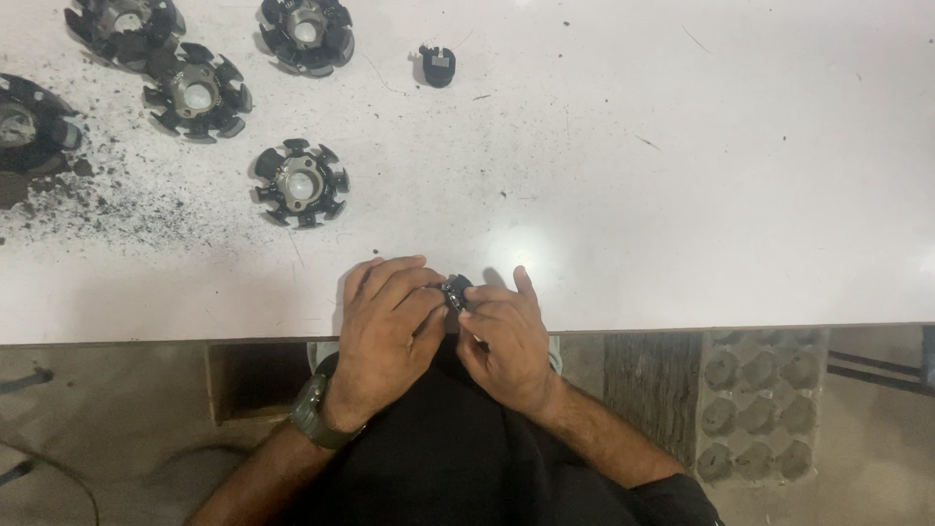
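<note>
Both hands meet at the near edge of the white table (604,195). The left hand (388,321) curls over, its fingers closed on a small black part (456,288); the right hand (504,336) pinches the same part from the other side. Bare tabletop spreads to the right. A star-shaped stator core (300,183) lies beyond, amid dark grit; the part is mostly hidden.

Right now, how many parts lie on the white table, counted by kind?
Round metal wheels with black teeth: 5, for example this one.
Small black part lying alone: 1.
Small black part held in both hands: 1.
Total: 7
</note>
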The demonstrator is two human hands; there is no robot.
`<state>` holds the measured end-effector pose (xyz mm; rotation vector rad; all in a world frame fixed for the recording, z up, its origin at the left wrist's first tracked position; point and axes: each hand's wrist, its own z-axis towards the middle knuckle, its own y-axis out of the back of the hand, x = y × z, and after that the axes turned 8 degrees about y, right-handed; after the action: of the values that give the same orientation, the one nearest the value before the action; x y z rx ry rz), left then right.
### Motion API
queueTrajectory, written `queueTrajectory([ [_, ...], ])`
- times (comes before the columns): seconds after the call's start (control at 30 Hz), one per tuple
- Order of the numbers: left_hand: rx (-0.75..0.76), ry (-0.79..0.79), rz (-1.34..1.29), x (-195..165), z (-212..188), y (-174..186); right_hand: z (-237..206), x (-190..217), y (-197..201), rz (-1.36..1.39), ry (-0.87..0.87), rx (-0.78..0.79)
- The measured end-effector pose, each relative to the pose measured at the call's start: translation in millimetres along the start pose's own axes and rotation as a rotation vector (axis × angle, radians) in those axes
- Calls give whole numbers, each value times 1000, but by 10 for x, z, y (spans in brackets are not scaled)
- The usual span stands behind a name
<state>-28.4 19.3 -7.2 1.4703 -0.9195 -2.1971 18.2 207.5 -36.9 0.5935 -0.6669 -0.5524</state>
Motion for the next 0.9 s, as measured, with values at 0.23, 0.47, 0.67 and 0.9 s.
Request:
queueTrajectory([
  [0.23, -20, 22, 15, -60, 17, 48, 99, 5, 26, 22, 3, -7],
  [0.47, 44, -86, 2, -112, 164, 214, 235, -112, 393, -58, -49, 11],
  [0.67, 192, -69, 1, -130, 312, 231, 341, -87, 359, -52, -167, 252],
  [0.9, 232, 61, -235, -238, 300, 273, 291, -107, 322, -53, -116, 274],
])
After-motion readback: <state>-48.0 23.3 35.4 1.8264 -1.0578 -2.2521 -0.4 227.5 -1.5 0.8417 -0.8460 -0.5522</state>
